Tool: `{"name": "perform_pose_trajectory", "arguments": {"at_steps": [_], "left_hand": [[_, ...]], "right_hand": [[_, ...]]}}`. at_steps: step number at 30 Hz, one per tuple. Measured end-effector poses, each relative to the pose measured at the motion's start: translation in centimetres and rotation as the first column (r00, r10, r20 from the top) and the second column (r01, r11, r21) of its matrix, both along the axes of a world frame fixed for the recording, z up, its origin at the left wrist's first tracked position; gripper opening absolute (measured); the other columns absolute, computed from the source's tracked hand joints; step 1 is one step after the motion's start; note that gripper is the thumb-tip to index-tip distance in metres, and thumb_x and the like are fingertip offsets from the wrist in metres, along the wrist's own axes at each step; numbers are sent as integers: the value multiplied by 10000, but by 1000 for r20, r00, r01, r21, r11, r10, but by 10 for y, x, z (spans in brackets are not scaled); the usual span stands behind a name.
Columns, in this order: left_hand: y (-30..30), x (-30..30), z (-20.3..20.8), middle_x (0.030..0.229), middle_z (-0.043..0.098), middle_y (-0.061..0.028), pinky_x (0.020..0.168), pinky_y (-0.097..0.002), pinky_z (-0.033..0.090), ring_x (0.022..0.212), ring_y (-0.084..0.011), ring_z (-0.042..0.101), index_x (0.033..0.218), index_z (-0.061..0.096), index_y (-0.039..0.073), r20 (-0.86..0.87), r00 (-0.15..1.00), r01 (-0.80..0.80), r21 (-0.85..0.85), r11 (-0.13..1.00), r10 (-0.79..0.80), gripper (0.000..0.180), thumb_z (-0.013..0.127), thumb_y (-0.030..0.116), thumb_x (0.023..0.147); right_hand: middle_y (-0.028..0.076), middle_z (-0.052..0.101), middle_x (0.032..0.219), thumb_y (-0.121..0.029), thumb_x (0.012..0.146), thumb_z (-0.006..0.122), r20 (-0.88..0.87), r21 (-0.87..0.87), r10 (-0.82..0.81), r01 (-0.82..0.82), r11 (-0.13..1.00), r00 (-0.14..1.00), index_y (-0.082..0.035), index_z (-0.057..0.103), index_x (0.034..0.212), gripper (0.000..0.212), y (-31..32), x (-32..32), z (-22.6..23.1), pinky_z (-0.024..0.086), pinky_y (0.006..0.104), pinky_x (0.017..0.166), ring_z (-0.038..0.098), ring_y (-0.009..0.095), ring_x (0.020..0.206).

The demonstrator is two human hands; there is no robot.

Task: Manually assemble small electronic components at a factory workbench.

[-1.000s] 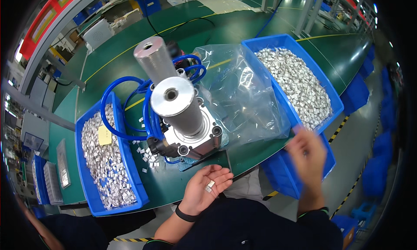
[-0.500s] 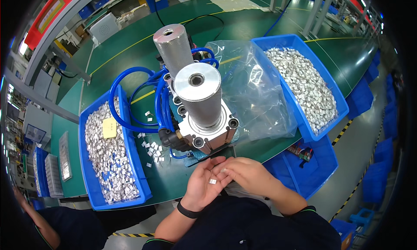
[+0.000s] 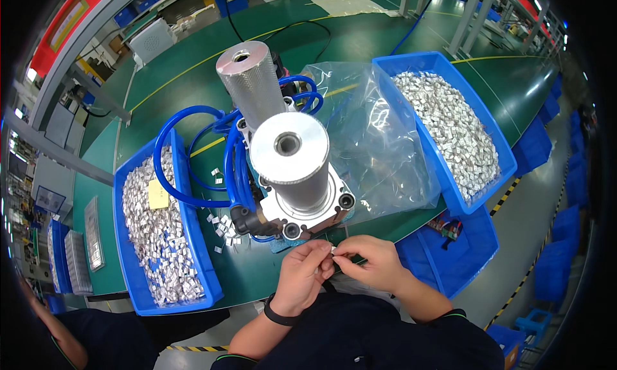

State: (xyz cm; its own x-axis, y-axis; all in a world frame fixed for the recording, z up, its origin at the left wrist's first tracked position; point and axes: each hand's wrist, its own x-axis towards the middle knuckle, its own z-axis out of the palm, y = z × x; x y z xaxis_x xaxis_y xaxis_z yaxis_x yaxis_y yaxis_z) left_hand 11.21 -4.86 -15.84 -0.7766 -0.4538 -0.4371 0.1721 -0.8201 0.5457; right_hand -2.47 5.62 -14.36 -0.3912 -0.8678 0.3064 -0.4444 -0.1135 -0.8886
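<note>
In front of the press, both my hands meet at their fingertips around a small white block-like part. My left hand is closed, thumb and index finger pinching at the part's left side, with the other fingers curled in. From the right, my right hand pinches the same part between thumb and forefinger. Fingers cover most of it. Just beyond stands a metal press with two knurled silver cylinders and blue air hoses. A few loose white parts lie on the green table left of its base.
A blue bin of small white parts and a yellow note stands left; another full blue bin stands right. A clear plastic bag lies between press and right bin. Below is a blue tray. Another person's arm shows lower left.
My left hand was palm up with a white part lying on it; its fingers have now curled in. My right hand's fingertips now hold a part against the left's. The view has shifted slightly.
</note>
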Motion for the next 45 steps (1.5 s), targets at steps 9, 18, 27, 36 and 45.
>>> {"name": "perform_pose_trajectory", "arguments": {"at_steps": [9,18,27,36,45], "left_hand": [[-1,-4,9,813,585,-63,579,-266,389,660,-131,491,1039,611,4,33,999,23,21,1000,-24,155,575,134,961],[-1,8,-4,824,594,-75,578,-276,398,664,-141,501,1067,620,-19,90,996,-24,-20,1000,26,187,563,123,961],[-3,13,-14,816,586,-74,562,-275,396,648,-142,496,1058,614,-21,129,990,-57,-6,998,58,182,563,122,959],[-4,12,-14,812,581,-69,553,-273,394,642,-142,494,1057,609,-16,115,992,-52,1,999,52,179,549,127,968],[-4,11,-12,814,583,-68,548,-272,394,637,-141,496,1058,608,-15,117,992,-53,-9,999,54,179,545,127,970]], "right_hand": [[119,696,884,-6,784,712,-35,-103,-16,13,995,999,0,698,936,153,-7,-12,-6,535,285,674,681,220,769],[117,705,871,-44,800,697,248,38,-20,11,999,969,-1,704,953,159,-14,-19,-18,527,294,679,683,212,752],[115,701,879,-31,807,689,339,29,-22,13,1000,941,9,700,963,161,-17,-20,-18,528,272,676,678,171,764],[115,700,882,-24,807,694,372,35,-35,23,999,928,11,699,960,158,-17,-19,-19,530,274,678,678,170,767],[113,697,885,-33,811,703,380,62,-61,40,997,923,11,696,953,149,-17,-17,-22,525,267,672,677,169,771]]}}
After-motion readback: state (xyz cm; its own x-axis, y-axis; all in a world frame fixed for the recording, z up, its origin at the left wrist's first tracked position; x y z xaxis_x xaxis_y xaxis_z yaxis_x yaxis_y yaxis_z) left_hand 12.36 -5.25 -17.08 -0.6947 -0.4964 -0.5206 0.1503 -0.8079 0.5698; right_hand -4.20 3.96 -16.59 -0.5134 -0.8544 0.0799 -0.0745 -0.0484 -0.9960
